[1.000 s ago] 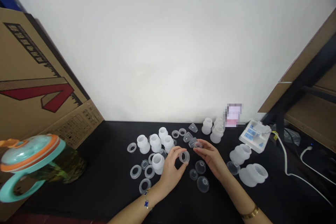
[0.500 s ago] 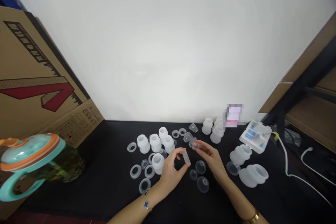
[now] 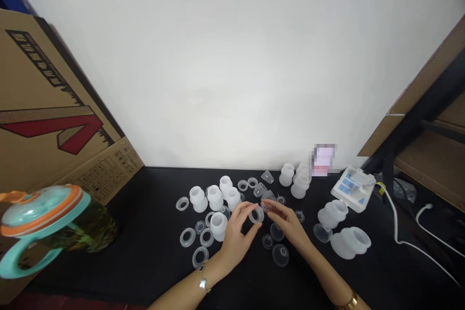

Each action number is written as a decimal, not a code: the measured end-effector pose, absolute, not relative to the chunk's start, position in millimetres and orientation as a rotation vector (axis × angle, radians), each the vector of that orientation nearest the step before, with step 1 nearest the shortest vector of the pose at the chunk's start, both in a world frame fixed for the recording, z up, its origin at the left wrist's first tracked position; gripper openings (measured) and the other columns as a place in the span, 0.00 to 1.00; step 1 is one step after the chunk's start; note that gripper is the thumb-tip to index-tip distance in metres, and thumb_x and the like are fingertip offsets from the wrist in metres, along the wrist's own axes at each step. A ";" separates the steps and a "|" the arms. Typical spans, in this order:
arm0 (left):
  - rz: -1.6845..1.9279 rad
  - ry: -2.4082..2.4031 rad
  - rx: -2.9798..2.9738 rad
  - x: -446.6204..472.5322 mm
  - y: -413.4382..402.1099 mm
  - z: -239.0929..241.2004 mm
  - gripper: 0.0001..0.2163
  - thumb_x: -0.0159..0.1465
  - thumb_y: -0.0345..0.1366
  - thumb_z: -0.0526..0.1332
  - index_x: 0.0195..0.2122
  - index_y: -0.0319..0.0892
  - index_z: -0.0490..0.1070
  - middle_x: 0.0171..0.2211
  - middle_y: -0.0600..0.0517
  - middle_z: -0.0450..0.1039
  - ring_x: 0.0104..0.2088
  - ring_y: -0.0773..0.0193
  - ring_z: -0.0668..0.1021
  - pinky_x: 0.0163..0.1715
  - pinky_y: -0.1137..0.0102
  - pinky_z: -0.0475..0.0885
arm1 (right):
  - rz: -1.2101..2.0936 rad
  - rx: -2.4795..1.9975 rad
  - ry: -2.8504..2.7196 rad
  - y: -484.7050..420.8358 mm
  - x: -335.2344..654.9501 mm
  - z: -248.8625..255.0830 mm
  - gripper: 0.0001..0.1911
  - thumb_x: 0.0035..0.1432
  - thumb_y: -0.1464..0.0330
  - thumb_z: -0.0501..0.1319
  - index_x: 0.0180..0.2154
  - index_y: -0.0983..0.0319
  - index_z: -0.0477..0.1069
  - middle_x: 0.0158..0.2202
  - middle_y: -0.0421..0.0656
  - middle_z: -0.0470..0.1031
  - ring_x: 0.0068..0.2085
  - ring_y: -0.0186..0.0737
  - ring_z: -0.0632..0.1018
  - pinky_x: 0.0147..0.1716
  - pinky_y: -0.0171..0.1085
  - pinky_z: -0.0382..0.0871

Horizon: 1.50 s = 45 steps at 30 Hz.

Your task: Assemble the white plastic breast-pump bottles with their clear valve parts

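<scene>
My left hand (image 3: 237, 232) pinches a small clear plastic ring (image 3: 256, 215) between thumb and fingers, held just above the black table (image 3: 145, 252). My right hand (image 3: 288, 225) meets it from the right, its fingertips closed on a tiny clear part (image 3: 267, 207) right beside the ring. Around both hands lie several white silicone cups (image 3: 219, 225), clear rings (image 3: 187, 237) and small clear domes (image 3: 281, 255).
A teal and orange lidded jug (image 3: 47, 227) stands at the near left before a cardboard box (image 3: 47, 121). At the right are larger white silicone pieces (image 3: 351, 242), a white device (image 3: 353, 187) with a white cable (image 3: 399, 237), and a dark shelf frame (image 3: 417, 116).
My right hand has moved left and closer to the left hand, bringing its tiny part up against the ring. The left hand turned the ring slightly. Two small parts now show right of the hands.
</scene>
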<state>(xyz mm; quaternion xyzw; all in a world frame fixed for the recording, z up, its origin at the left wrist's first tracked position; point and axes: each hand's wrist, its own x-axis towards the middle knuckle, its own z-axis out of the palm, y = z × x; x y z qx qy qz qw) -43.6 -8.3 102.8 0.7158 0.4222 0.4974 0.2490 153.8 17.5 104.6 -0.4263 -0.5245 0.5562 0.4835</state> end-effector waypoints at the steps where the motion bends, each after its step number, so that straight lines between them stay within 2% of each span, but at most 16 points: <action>1: 1.351 1.147 1.961 -43.3 -8.4 103.0 0.19 0.65 0.29 0.65 0.56 0.50 0.73 0.53 0.47 0.73 0.54 0.52 0.77 0.56 0.55 0.73 | 1.361 -1.038 -1.292 17.2 153.2 104.3 0.24 0.51 0.54 0.73 0.48 0.56 0.81 0.51 0.49 0.82 0.55 0.59 0.79 0.60 0.57 0.66; 7: 1.294 1.153 2.013 -42.5 -8.1 100.9 0.19 0.66 0.29 0.63 0.57 0.50 0.71 0.53 0.47 0.72 0.54 0.53 0.76 0.56 0.56 0.74 | 1.387 -1.029 -1.319 15.5 151.0 106.9 0.22 0.55 0.52 0.70 0.48 0.55 0.81 0.50 0.47 0.83 0.55 0.57 0.79 0.60 0.54 0.66; 13: 1.262 1.168 2.040 -42.5 -7.1 96.1 0.19 0.66 0.29 0.62 0.58 0.51 0.70 0.54 0.48 0.72 0.56 0.52 0.75 0.57 0.55 0.73 | 1.435 -1.024 -1.297 13.6 149.5 110.0 0.24 0.58 0.48 0.66 0.49 0.56 0.81 0.49 0.48 0.83 0.52 0.56 0.81 0.60 0.54 0.66; 18: 1.224 1.154 2.043 -41.9 -6.4 96.1 0.21 0.66 0.28 0.62 0.58 0.51 0.69 0.55 0.48 0.71 0.55 0.53 0.75 0.57 0.54 0.73 | 1.438 -1.025 -1.337 10.3 148.3 112.3 0.26 0.61 0.47 0.63 0.50 0.58 0.81 0.50 0.48 0.82 0.53 0.56 0.79 0.61 0.54 0.65; 23: 1.185 1.159 2.033 -42.2 -6.5 95.5 0.22 0.66 0.27 0.62 0.59 0.52 0.68 0.55 0.48 0.70 0.56 0.53 0.74 0.58 0.54 0.72 | 1.375 -1.035 -1.455 6.2 147.8 119.4 0.23 0.63 0.50 0.62 0.51 0.56 0.80 0.52 0.46 0.82 0.57 0.58 0.76 0.63 0.55 0.62; 31: 1.200 1.124 2.039 -41.9 -6.0 94.9 0.20 0.67 0.28 0.62 0.59 0.51 0.68 0.54 0.48 0.71 0.55 0.54 0.75 0.56 0.55 0.73 | 1.316 -1.030 -1.593 4.2 146.8 119.6 0.22 0.63 0.56 0.65 0.57 0.54 0.76 0.49 0.44 0.83 0.52 0.56 0.80 0.55 0.51 0.72; 37: 1.199 1.148 2.024 -42.1 -5.9 93.9 0.22 0.66 0.27 0.62 0.60 0.51 0.67 0.55 0.48 0.72 0.55 0.53 0.75 0.57 0.55 0.73 | 1.349 -0.967 -1.591 3.8 146.6 119.4 0.23 0.63 0.58 0.66 0.58 0.54 0.74 0.52 0.45 0.81 0.53 0.56 0.80 0.55 0.51 0.71; 45: 1.181 1.134 2.058 -42.5 -5.1 90.6 0.23 0.66 0.27 0.61 0.61 0.52 0.66 0.56 0.47 0.71 0.57 0.53 0.75 0.57 0.54 0.73 | 1.313 -1.065 -1.586 4.1 146.7 114.4 0.28 0.61 0.57 0.67 0.60 0.56 0.72 0.44 0.45 0.84 0.47 0.55 0.81 0.47 0.50 0.75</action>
